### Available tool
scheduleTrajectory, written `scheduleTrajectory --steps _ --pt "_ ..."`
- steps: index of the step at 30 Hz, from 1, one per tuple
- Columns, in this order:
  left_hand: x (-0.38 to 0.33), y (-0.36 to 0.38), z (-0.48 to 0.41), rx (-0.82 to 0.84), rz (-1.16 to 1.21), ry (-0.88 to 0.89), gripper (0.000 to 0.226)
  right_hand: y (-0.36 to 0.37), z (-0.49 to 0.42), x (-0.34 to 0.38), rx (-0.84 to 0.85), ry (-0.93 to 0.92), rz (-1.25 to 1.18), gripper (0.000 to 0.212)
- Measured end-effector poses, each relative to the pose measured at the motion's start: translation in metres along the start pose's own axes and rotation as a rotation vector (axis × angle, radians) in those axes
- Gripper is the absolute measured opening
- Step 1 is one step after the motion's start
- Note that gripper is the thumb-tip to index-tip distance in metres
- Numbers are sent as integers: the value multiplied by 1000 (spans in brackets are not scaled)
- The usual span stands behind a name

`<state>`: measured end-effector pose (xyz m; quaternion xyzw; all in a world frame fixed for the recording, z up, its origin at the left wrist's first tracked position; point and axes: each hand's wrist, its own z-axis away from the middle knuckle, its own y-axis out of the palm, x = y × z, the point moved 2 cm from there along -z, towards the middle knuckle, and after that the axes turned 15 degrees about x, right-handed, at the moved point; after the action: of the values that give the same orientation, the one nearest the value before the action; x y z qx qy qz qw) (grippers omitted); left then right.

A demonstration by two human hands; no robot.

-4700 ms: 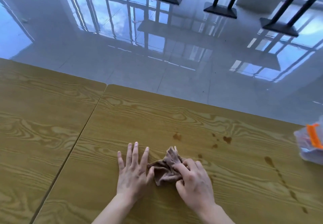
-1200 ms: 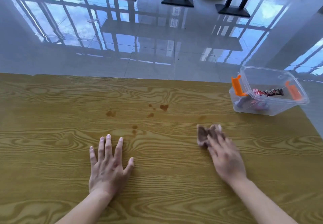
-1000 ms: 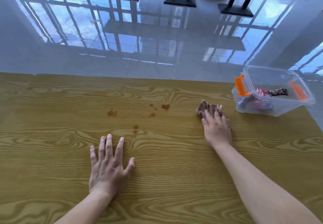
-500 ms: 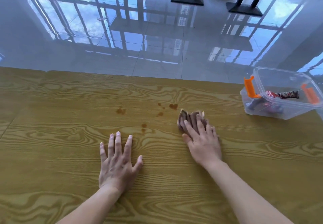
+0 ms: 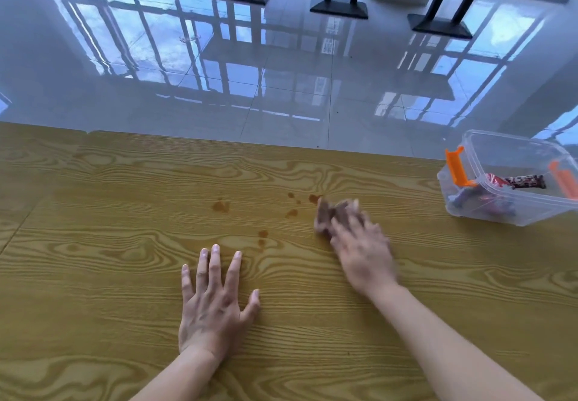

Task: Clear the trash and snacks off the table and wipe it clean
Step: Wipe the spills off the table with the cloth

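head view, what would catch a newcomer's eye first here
First the right hand, blurred, pressing a brown cloth onto the wooden table mid-table, next to the brown stains left of it. The left hand lies flat nearer the person. At the far right edge a clear box with orange clips holds snacks.

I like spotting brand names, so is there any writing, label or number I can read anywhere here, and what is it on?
None can be read.
Snack bar wrapper in the clear box: light lettering on dark, too small and blurred to read.
Other wrappers low in the box: print too blurred to read.
Table, cloth and floor: no text.
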<state>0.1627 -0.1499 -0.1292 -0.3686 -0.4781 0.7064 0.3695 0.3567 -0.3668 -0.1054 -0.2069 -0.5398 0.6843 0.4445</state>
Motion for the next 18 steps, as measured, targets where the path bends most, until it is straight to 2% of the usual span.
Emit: scheduleTrajectory --steps 2,3,5,8,9,12,15,18 --pt "0 0 0 5 -4 -1 77 13 41 5 36 -210 59 47" --pt "-1 -1 -1 11 -8 2 77 13 46 -4 47 -237 79 46" --pt "0 0 -1 14 -14 3 77 2 20 -29 25 -106 54 45" --pt "0 0 0 9 -19 5 77 -27 -49 -37 -2 246 -145 50" --pt "-1 -1 -1 2 -17 4 77 -30 -66 -30 10 269 -162 50" --pt "0 -1 -1 14 -14 0 77 -22 -60 -12 28 82 -72 50" --pt "1 1 -1 9 -9 9 78 12 18 -7 -1 -94 71 51" --pt "1 2 -4 12 -15 20 79 12 32 -28 -10 -82 70 49"
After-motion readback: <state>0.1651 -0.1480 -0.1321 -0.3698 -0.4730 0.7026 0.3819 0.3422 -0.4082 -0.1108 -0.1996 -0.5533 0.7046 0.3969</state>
